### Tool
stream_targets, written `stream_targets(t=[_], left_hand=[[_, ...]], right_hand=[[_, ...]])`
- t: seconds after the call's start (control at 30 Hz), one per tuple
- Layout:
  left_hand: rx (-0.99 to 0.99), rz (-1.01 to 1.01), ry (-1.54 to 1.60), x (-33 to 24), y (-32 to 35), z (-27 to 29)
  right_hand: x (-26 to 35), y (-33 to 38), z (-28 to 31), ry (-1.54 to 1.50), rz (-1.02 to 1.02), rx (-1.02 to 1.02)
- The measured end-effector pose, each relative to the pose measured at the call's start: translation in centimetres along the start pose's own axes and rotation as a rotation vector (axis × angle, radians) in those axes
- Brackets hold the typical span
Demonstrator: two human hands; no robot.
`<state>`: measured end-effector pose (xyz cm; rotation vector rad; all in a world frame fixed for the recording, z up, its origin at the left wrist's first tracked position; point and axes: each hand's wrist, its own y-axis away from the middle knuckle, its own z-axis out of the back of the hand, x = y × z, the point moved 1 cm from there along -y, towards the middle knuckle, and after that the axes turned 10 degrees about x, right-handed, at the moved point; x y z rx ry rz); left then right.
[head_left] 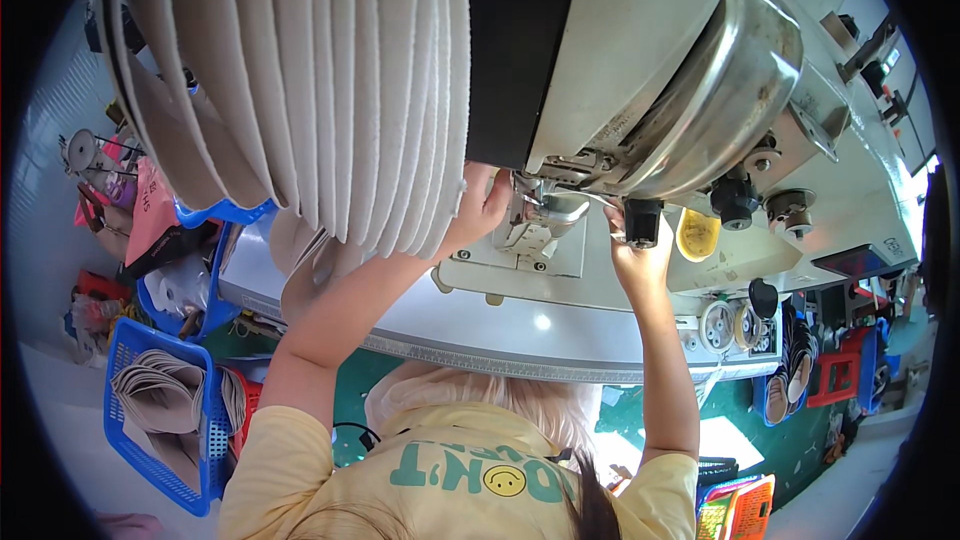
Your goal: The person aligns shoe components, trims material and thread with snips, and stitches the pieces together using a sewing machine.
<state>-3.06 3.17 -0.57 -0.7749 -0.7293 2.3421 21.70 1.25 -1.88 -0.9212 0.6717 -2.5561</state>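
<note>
My left hand [482, 208] is at the left of the sewing machine's needle area [540, 190], fingers bent together. A row of pale grey, insole-like pieces [330, 90] hangs in front of the hand and covers part of it. Whatever lies in its fingers is hidden. On the other side of the needle area, my right hand [640, 258] has its fingers drawn together close under the machine head [690, 80]. A black knob [642, 222] covers some of those fingers, and I cannot make out what they hold.
A grey work table [520, 335] with a ruled front edge bears the machine. A yellow oval dish [697, 235] sits to the right of my right hand. At lower left stands a blue basket [205, 430] of curved pieces; an orange basket [752, 508] is at lower right.
</note>
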Motion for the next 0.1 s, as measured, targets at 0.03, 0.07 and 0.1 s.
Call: stream_targets(t=[0.03, 0.07, 0.1], left_hand=[[0.031, 0.004, -0.037, 0.58, -0.18, 0.13], [0.057, -0.004, -0.045, 0.99, -0.23, 0.18], [0.073, -0.015, -0.031, 1.19, -0.17, 0.12]], right_hand=[[0.02, -0.06, 0.08, -0.016, -0.012, -0.006], [-0.05, 0.11, 0.35, -0.203, -0.148, 0.06], [0.07, -0.01, 0.57, -0.141, -0.149, 0.079]])
